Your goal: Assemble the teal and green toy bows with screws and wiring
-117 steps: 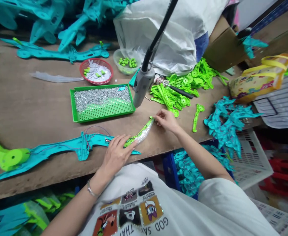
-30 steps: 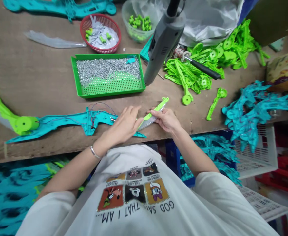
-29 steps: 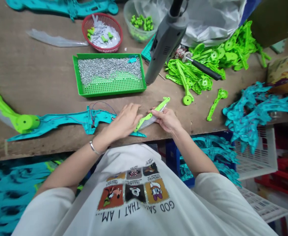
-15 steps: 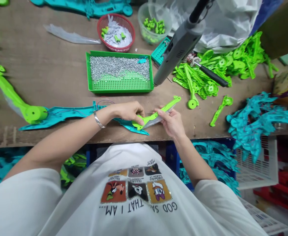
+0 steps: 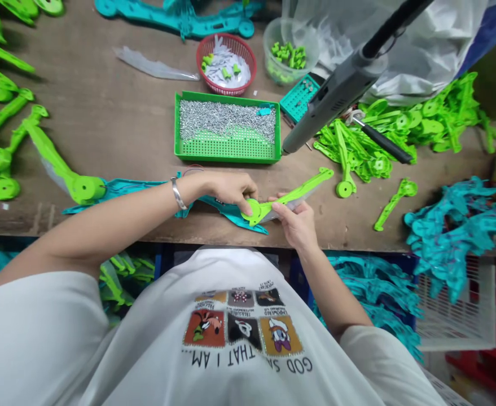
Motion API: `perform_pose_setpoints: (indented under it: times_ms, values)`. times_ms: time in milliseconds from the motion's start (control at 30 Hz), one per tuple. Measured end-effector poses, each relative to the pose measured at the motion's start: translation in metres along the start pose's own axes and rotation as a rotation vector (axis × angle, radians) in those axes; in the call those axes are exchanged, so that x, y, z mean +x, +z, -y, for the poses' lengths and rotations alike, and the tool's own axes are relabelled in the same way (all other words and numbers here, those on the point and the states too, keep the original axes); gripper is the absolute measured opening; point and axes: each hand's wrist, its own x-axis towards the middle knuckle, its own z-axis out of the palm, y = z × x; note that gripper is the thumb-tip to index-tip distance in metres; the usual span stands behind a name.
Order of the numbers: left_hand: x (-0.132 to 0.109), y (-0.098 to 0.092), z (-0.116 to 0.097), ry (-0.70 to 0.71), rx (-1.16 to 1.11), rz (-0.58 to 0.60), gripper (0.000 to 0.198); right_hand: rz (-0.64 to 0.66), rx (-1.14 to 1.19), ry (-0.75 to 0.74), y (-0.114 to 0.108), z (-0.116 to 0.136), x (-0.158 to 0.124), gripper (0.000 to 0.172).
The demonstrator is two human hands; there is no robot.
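Note:
My right hand [image 5: 297, 221] grips the middle of a lime-green plastic arm [image 5: 307, 186], which has a clear grey strip along its lower side. The thumb lies on top and the fingers are underneath. My left hand [image 5: 234, 190] pinches the round end of the same arm with thumb and finger. That end lies over the tip of a long turquoise plastic shell [image 5: 235, 217]. The shell rests along the table's front edge, partly hidden under my left forearm. At its far left end, another lime-green arm [image 5: 61, 160] is joined by its round hub.
Beyond my hands is a green tray [image 5: 228, 158] of small screws. Behind it stand a red basket [image 5: 253, 73] and a clear tub [image 5: 268, 34]. A grey electric screwdriver [image 5: 328, 90] hangs at right, near piled green parts [image 5: 421, 121] and turquoise shells [image 5: 455, 225].
The view has shifted, so everything on the table appears further right. Both hands keep hold of the green arm, and its round end is now more exposed beside the left thumb.

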Motion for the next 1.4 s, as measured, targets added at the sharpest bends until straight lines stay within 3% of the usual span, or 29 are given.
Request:
perform_pose_setpoints:
  times_ms: [167,433,533,733,900,1067,1200,1300,1400]
  values:
    - [0.001,0.001,0.0,-0.003,-0.11,-0.032,0.044,0.125,-0.078,0.108,0.013,-0.016,-0.011,0.056]
    - [0.002,-0.004,0.01,0.028,-0.16,-0.017,0.044,0.081,-0.111,0.07,0.03,-0.024,-0.016,0.052]
    - [-0.004,-0.006,0.015,0.034,-0.137,0.033,0.049,0.127,-0.076,0.063,0.02,-0.01,-0.005,0.052]
    - [-0.017,-0.005,0.02,0.006,-0.012,0.04,0.045,0.017,-0.007,-0.119,-0.013,0.038,0.043,0.049]
    - [-0.024,-0.007,0.022,-0.007,-0.028,0.052,0.043,0.028,-0.002,-0.1,-0.011,0.041,0.06,0.04]
    - [-0.025,-0.009,0.026,-0.049,-0.075,0.081,0.049,0.09,-0.016,0.035,-0.013,0.043,0.065,0.034]
    - [-0.027,-0.014,0.027,-0.054,0.046,0.006,0.047,0.1,-0.011,0.033,-0.015,0.047,0.07,0.037]
    - [-0.03,-0.012,0.016,-0.086,0.143,-0.056,0.047,0.08,-0.027,0.002,-0.012,0.045,0.072,0.041]
    - [-0.031,0.01,-0.006,-0.109,0.269,-0.268,0.05,0.066,-0.029,0.001,-0.007,0.039,0.075,0.042]
